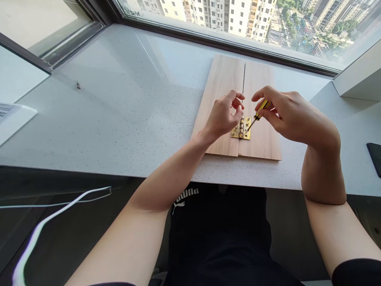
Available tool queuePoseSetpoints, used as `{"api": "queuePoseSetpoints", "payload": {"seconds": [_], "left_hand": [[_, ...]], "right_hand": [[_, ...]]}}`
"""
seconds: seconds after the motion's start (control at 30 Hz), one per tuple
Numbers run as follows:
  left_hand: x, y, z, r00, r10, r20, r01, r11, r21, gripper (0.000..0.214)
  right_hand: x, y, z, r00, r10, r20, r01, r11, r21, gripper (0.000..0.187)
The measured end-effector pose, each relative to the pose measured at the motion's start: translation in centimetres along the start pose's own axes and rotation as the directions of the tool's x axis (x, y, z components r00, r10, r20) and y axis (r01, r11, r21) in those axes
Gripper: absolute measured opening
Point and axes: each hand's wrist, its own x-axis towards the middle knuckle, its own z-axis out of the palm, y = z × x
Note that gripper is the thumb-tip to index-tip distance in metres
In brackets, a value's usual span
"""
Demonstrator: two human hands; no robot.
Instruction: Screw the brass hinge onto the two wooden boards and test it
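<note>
Two light wood-grain boards lie side by side on the sill, the left board (222, 79) and the right board (258, 79) meeting along a narrow seam. A brass butt hinge (241, 129) lies across that seam near the boards' front edge, its leaves dotted with screw holes. My left hand (222, 117) is curled over the left board, its fingertips pinching the top of the hinge knuckle. My right hand (281, 113) grips a yellow-and-black screwdriver (262, 110), whose thin shaft angles down to the hinge's right leaf.
The boards rest on a speckled grey stone sill (119, 127) below a large window (238, 20) overlooking tall buildings. A dark phone (375, 159) lies at the right edge, a white device (12, 119) at the left, and a small dark object (78, 85) further back.
</note>
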Motion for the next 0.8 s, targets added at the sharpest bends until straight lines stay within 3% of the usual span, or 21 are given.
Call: {"api": "queuePoseSetpoints", "payload": {"seconds": [0.1,0.23,0.47,0.53,0.67,0.8], "left_hand": [[-0.1,-0.2,0.1,1.0,0.001,-0.001,-0.001,1.0,0.001,0.03],[-0.1,-0.4,0.0,1.0,-0.008,0.002,0.008,1.0,0.012,0.031],[-0.1,-0.5,-0.1,1.0,-0.003,-0.003,0.003,1.0,0.03,0.032],[-0.1,-0.5,-0.1,1.0,-0.007,-0.002,0.007,0.999,0.037,0.032],[-0.1,-0.4,-0.1,1.0,-0.002,0.0,0.002,0.999,0.042,0.03],[-0.1,-0.3,-0.1,1.0,0.003,-0.012,-0.003,0.999,0.032,0.029]], "right_hand": [[0.4,0.2,0.3,0.996,0.069,-0.064,-0.071,0.997,-0.041,0.023],[1.0,0.1,1.1,0.963,0.199,-0.18,-0.221,0.968,-0.117,0.033],[0.5,-0.8,0.9,1.0,0.018,0.011,-0.018,0.999,0.038,0.019],[0.8,-0.5,1.1,0.998,0.055,-0.005,-0.055,0.998,0.006,0.02],[1.5,-0.6,1.6,0.968,0.215,-0.133,-0.228,0.969,-0.091,0.04],[0.8,-1.2,1.2,0.973,0.2,-0.115,-0.209,0.975,-0.071,0.031]]}}
